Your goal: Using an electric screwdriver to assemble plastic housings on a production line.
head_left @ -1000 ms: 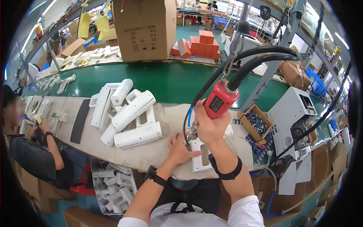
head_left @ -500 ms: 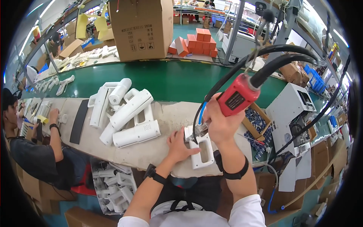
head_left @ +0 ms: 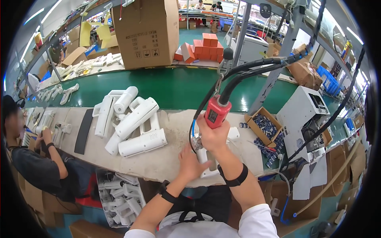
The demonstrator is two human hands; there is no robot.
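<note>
My right hand is wrapped round a red electric screwdriver, which stands nearly upright under a metal chain and thick black cables. Its lower end points down at a white plastic housing with a looped handle on the bench. My left hand grips this housing from the left, its thumb lying across the handle. The spot where the tool meets the housing is mostly hidden by my right hand. Left of my hands, several similar white housings lie in a pile.
A cardboard tray of small dark blue parts stands to the right, beside a white machine. Beyond the bench runs a green conveyor belt with a large carton behind it. At far left a co-worker handles parts.
My right hand and the screwdriver have moved left, and the tool has swung from a tilt to nearly upright. My left hand stays at the housing.
</note>
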